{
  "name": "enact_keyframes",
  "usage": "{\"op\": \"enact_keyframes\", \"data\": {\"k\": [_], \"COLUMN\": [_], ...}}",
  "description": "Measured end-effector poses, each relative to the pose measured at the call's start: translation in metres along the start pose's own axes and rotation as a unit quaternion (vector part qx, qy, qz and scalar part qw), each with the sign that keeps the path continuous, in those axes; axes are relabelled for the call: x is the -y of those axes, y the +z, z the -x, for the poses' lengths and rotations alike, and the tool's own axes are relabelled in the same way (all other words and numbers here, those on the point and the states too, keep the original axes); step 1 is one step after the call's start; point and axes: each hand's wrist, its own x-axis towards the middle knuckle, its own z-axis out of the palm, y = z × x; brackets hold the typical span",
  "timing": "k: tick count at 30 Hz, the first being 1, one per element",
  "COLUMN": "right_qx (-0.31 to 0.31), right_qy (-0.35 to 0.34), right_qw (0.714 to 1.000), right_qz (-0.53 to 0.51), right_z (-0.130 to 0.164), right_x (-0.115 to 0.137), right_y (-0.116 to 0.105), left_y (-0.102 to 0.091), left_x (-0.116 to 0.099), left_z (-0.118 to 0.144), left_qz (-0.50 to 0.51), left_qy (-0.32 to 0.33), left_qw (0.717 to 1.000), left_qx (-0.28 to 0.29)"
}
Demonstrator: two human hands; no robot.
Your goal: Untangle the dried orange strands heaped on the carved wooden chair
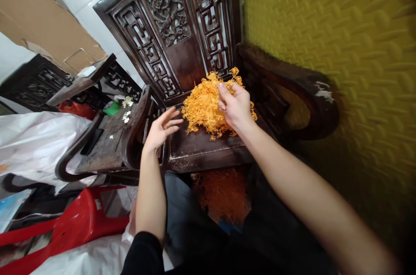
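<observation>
A heap of tangled orange strands [203,108] lies on the seat of a dark carved wooden chair [201,149]. My right hand [235,108] rests on the heap's right side, its fingers curled into the strands. My left hand [162,129] hovers just left of the heap with fingers spread, holding nothing. More orange strands [222,194] lie lower down, below the seat's front edge, between my arms.
A yellow textured wall [341,49] rises close on the right. A second dark wooden chair [104,140] stands at left with small white flowers [126,108] on it. A red plastic stool [74,223] and white plastic sheeting [35,140] fill the lower left. Cardboard [39,19] leans behind.
</observation>
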Motion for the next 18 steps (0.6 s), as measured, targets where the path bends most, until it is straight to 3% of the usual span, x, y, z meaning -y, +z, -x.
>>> {"op": "enact_keyframes", "data": {"k": [3, 5, 7, 9, 11, 14, 18], "right_qx": [0.055, 0.094, 0.132, 0.161, 0.185, 0.208, 0.151], "right_qy": [0.0, -0.009, -0.03, -0.046, -0.041, -0.012, -0.001], "right_qw": [0.998, 0.994, 0.986, 0.979, 0.975, 0.973, 0.986], "right_qz": [0.023, 0.055, 0.093, 0.118, 0.119, 0.101, 0.066], "right_z": [0.003, 0.008, 0.016, 0.024, 0.032, 0.038, 0.027], "right_x": [0.002, 0.0, -0.003, -0.007, -0.011, -0.01, -0.002], "right_y": [-0.003, -0.001, 0.004, 0.011, 0.018, 0.025, 0.018], "left_y": [-0.023, -0.02, -0.001, 0.028, 0.055, 0.074, 0.063], "left_x": [0.007, 0.007, 0.006, 0.009, 0.016, 0.026, 0.022], "left_z": [-0.012, -0.011, -0.004, 0.006, 0.012, 0.01, -0.004], "left_qz": [-0.033, -0.016, -0.011, -0.046, -0.061, -0.019, 0.121], "left_qy": [0.085, 0.137, 0.131, 0.058, 0.008, -0.012, -0.012], "left_qw": [0.977, 0.963, 0.979, 0.997, 0.997, 0.999, 0.991], "left_qx": [-0.192, -0.232, -0.158, -0.019, 0.05, 0.034, -0.047]}}
